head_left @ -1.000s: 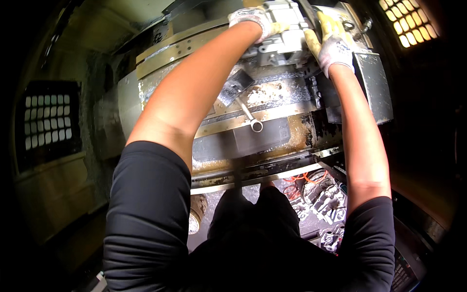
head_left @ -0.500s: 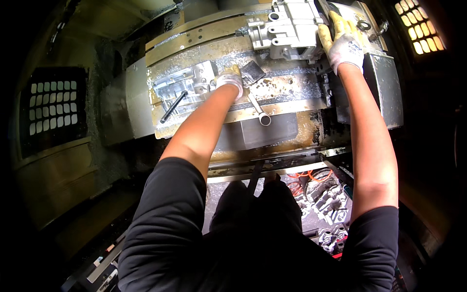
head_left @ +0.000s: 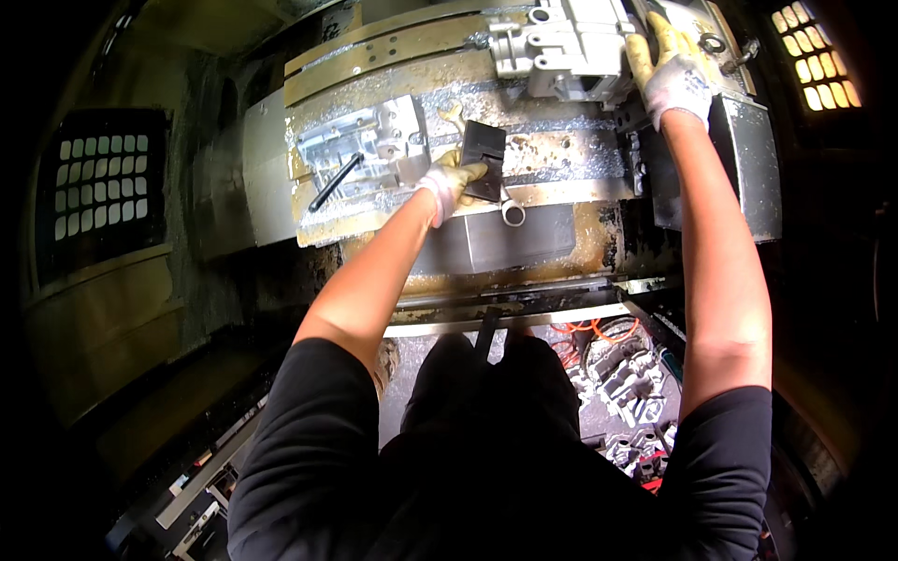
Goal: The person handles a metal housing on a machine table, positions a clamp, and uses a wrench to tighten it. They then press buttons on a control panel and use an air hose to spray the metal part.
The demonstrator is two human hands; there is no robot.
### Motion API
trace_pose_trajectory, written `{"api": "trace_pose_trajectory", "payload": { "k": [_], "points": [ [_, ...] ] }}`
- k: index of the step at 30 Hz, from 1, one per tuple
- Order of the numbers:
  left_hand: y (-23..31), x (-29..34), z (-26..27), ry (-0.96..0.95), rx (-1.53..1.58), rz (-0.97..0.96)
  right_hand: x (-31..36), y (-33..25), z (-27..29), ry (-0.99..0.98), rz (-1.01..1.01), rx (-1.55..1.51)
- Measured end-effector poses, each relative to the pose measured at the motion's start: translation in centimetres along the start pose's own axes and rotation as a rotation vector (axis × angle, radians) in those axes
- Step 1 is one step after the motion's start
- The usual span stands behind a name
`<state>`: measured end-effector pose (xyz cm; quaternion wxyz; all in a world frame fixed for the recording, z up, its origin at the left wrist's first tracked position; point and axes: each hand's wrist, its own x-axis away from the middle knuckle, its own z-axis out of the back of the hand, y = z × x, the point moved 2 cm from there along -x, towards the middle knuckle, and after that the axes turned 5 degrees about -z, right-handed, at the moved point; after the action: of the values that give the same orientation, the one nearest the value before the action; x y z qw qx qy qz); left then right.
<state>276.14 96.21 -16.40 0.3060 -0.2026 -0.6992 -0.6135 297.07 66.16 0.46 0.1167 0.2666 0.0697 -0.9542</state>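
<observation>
My left hand (head_left: 448, 186), in a yellow-and-white work glove, is closed on a flat dark rectangular plate (head_left: 484, 150) over the machine table. Partly hidden beneath the plate lies a combination wrench (head_left: 512, 212); its open jaw shows beyond the plate and its ring end points toward me. A pale cast-metal housing (head_left: 571, 47) stands at the far right of the table. Against its right side rests my right hand (head_left: 675, 77), gloved too, with fingers spread. To the left of my left hand sits a shiny silvery metal block (head_left: 374, 140), and a black rod (head_left: 336, 182) lies across its near side.
Metal chips litter the slotted machine table (head_left: 580, 192). A dark metal box-shaped block (head_left: 744, 159) stands right of it. On the floor below are several cast parts (head_left: 631, 383) and an orange hose (head_left: 585, 327). Grid-like lit panels flank both sides.
My left hand has drawn nearer to me and lifted the dark plate, which is now turned more upright. More of the wrench's far end shows. My right hand stays by the housing.
</observation>
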Motion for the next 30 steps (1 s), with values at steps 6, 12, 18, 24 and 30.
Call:
{"api": "trace_pose_trajectory", "payload": {
  "k": [6, 12, 18, 24, 30],
  "points": [
    [0.3, 11.4, -0.1, -0.070, 0.156, -0.131, 3.4, -3.6, 5.1, 0.087, 0.121, -0.260],
    [1.2, 17.1, 0.9, -0.115, 0.105, -0.327, 18.3, -19.9, 12.9, -0.630, 0.537, -0.562],
    [-0.2, 20.5, 1.9, -0.049, 0.192, -0.248, 21.6, -12.4, 6.0, -0.467, -0.106, -0.305],
    [-0.2, 23.1, 1.7, -0.160, 0.236, -0.314, 25.1, -15.0, 14.6, -0.407, 0.092, -0.561],
    [-1.7, 23.9, 1.1, -0.137, 0.266, -0.363, 30.4, -19.6, 16.3, -0.702, 0.231, -0.222]
  ]
}}
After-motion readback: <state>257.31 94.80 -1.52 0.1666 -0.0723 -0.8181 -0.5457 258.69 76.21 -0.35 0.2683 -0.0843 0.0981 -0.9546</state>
